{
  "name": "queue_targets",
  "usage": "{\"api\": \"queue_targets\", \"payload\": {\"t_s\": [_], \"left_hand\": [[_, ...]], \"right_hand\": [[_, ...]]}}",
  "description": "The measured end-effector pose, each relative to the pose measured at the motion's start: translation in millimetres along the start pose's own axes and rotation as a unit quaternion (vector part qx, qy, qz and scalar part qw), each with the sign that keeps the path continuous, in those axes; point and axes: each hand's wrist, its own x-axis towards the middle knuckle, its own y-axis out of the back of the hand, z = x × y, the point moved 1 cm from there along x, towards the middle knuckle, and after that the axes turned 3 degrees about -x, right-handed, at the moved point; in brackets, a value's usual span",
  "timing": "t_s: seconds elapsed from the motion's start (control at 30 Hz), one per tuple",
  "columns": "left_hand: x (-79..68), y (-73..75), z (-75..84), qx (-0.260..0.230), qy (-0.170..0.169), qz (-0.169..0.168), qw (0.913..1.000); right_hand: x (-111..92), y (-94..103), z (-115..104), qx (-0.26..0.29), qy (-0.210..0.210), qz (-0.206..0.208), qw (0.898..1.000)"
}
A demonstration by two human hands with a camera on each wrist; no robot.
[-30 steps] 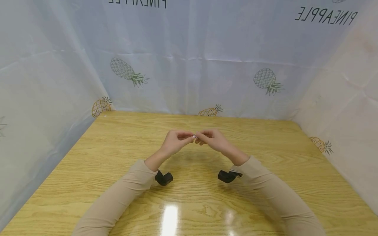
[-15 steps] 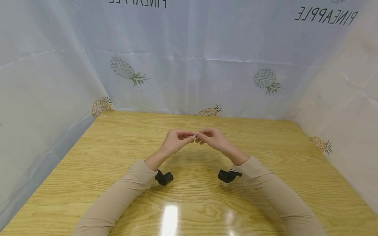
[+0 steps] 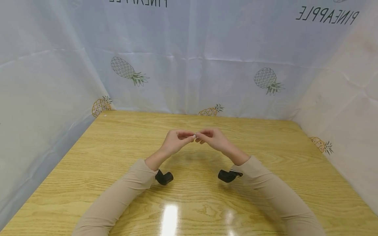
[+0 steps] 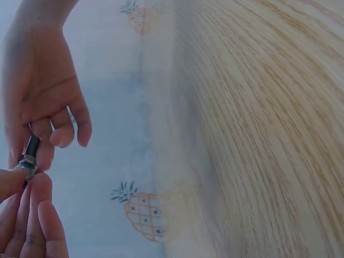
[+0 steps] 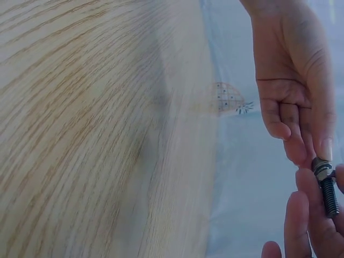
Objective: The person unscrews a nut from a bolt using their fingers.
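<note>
Both hands meet fingertip to fingertip over the table, around a small dark threaded bolt [image 5: 330,201] with a metal nut [image 5: 324,173] near its head. My left hand [image 3: 175,141] pinches the head end between thumb and fingers. In the right wrist view, thumb and index finger of my right hand [image 3: 213,139] lie on either side of the nut, and the threaded shank runs down over its fingers. The left wrist view shows the bolt [image 4: 33,146] with its dark shank pointing at the right palm. From the head view only a tiny pale glint shows between the fingertips.
A wood-grain table [image 3: 124,137] lies beneath both arms. White pineapple-print curtains [image 3: 189,82] enclose it at the back and both sides. Black wrist-worn pieces [image 3: 164,178] stick out from under the beige sleeves [image 3: 118,200].
</note>
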Motion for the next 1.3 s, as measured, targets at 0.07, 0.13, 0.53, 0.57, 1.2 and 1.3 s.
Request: {"api": "queue_targets", "payload": {"t_s": [0.07,0.13,0.53,0.57,1.2,1.3], "left_hand": [[0.1,0.2,-0.3,-0.003,-0.003,-0.001,1.0],[0.0,0.3,-0.3,-0.01,-0.003,-0.002,0.9999],[-0.3,-0.1,0.1,-0.005,0.005,0.003,1.0],[0.0,-0.2,-0.5,-0.007,0.005,0.004,1.0],[2.7,1.4,-4.3,-0.014,-0.004,0.0,0.9999],[2.5,1.8,-4.1,-0.005,-0.004,-0.001,1.0]], "right_hand": [[-0.2,0.1,-0.2,-0.003,-0.001,0.005,1.0],[-0.6,0.3,-0.5,-0.004,0.001,0.014,1.0],[-1.7,0.1,-2.7,-0.002,-0.012,-0.001,1.0],[-1.5,0.2,-2.4,-0.005,-0.007,0.003,1.0],[2.6,0.9,2.0,-0.007,0.005,0.008,1.0],[2.5,0.2,1.5,-0.008,-0.009,-0.004,1.0]]}}
